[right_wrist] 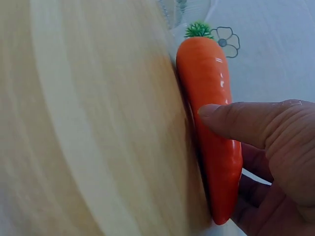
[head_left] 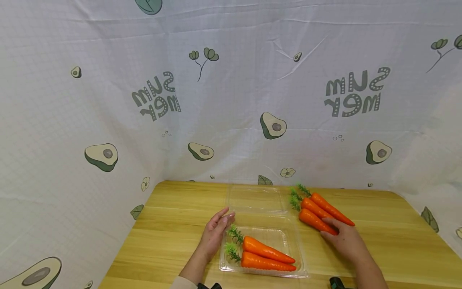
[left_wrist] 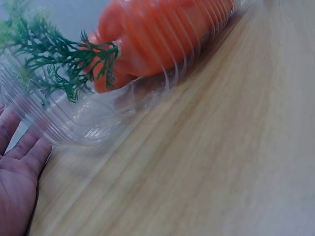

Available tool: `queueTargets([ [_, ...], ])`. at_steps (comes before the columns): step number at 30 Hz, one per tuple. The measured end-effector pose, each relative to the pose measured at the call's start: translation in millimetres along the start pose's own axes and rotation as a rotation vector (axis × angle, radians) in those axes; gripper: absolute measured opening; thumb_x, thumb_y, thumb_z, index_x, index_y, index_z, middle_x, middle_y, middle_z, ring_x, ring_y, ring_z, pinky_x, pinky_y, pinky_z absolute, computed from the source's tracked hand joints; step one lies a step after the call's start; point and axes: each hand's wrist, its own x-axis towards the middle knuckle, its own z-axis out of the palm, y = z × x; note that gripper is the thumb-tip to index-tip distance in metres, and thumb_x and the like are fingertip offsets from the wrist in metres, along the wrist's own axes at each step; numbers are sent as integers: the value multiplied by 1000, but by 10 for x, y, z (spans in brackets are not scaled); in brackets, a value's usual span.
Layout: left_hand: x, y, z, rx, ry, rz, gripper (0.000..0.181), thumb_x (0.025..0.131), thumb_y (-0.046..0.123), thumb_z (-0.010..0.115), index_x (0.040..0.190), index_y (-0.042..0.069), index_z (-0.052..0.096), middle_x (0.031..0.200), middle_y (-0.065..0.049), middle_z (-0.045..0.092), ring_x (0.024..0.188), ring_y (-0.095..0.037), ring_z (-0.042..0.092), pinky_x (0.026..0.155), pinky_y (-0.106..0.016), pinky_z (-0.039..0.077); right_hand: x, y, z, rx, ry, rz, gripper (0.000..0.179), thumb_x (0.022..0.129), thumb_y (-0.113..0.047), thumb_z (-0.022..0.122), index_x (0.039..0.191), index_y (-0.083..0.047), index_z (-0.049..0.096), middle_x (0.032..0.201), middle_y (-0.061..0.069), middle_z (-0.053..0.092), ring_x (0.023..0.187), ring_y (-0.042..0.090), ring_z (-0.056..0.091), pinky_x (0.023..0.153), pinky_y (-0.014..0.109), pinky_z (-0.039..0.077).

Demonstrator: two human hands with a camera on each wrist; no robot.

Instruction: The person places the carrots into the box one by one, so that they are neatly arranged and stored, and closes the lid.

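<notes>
A clear plastic clamshell box (head_left: 265, 230) lies with its lid raised back, two orange carrots (head_left: 267, 249) with green tops inside it. At the box's left side is my left hand (head_left: 213, 233); its fairly straight fingers (left_wrist: 29, 152) touch the clear wall. My right hand (head_left: 345, 240) pinches the nearest of three carrots lying right of the box. In the right wrist view, the thumb presses one side of that carrot (right_wrist: 209, 73), other fingers behind it. The carrot appears to rest on the table.
The other two carrots (head_left: 333, 208) lie just behind the held one. All stand on a wooden table (head_left: 173, 216). A white cloth (head_left: 231, 96) printed with avocados hangs behind and beside the table. Dark objects (head_left: 337, 283) show at the lower edge near both wrists.
</notes>
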Motion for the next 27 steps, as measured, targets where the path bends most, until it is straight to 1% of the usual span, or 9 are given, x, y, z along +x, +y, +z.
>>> queueTargets([
  [2,-3,2,3,-2,0,1,58,111,24,43,157,-7,26,155,-30,42,145,-44,41,118,-33,40,0,2,5,-8,8,-14,66,94,-45,71,141,-1,57,142,38,50,127,58,47,102,73,38],
  [5,-6,5,8,-7,4,4,58,111,23,43,157,-7,26,155,-31,43,145,-45,41,115,-24,41,-2,-7,-4,-10,13,-15,66,94,-46,71,140,-1,58,142,38,51,126,57,48,101,72,39],
  [9,-8,11,10,-9,4,6,57,111,23,42,157,-7,26,155,-31,42,146,-45,40,112,-20,42,-14,-45,-59,-10,3,27,70,94,-51,68,143,-2,56,144,38,48,125,56,48,100,72,39],
  [14,-6,11,12,-21,2,8,57,111,21,42,157,-7,25,155,-32,41,146,-46,39,109,-14,42,-46,-85,-160,-1,13,59,75,95,-58,64,147,-4,52,143,41,46,118,52,51,95,68,44],
  [17,-6,14,12,-17,1,5,57,111,22,42,157,-7,25,155,-31,41,146,-45,39,111,-16,41,-83,-131,-219,14,28,62,77,96,-58,63,149,-4,49,145,42,42,120,53,49,96,69,43],
  [20,-8,17,10,-8,-1,1,57,111,23,42,158,-6,25,156,-30,42,146,-44,40,116,-23,40,-120,-183,-258,40,57,57,78,97,-57,62,150,-2,47,147,41,41,123,54,48,99,71,42],
  [22,-9,19,9,-2,-2,0,57,111,24,42,158,-6,26,156,-30,42,146,-44,40,117,-26,39,-145,-220,-277,50,79,38,78,98,-56,61,150,-1,46,148,40,42,124,55,48,100,71,41],
  [24,-9,19,9,-2,-2,-1,57,111,24,42,158,-5,26,156,-30,42,146,-44,40,118,-27,39,-169,-265,-296,51,110,16,76,98,-55,61,149,-1,48,146,39,45,123,53,50,99,70,43],
  [27,-8,19,11,-4,-2,0,57,111,24,42,158,-6,26,156,-30,42,146,-44,40,117,-25,39,-204,-344,-324,58,133,-16,74,98,-55,62,148,-1,50,145,37,48,121,50,52,98,68,44],
])
